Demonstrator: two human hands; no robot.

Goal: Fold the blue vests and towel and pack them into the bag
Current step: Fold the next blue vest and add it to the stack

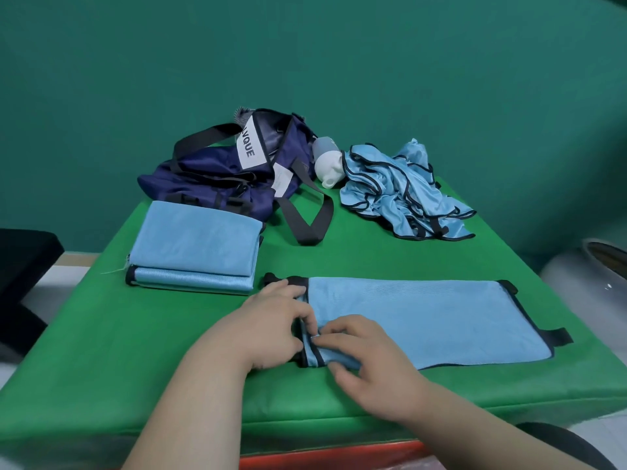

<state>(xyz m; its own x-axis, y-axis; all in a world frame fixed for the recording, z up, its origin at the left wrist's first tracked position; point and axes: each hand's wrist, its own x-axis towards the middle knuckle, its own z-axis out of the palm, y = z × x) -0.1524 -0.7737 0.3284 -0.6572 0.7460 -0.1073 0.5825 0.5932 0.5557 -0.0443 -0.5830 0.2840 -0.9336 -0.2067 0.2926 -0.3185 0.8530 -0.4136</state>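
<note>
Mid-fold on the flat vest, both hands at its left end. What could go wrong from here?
1. The left hand and right hand pinch only the left end of the flat vest; its right end lies free, so the fold may skew.
2. The white bottle lies beside the crumpled pile; pulling the next vest could roll it.
3. The strap of the bag loops beside the folded stack and might snag it.

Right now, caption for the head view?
Left hand and right hand pinch one blue vest at its end; folded stack, bag behind.
</note>
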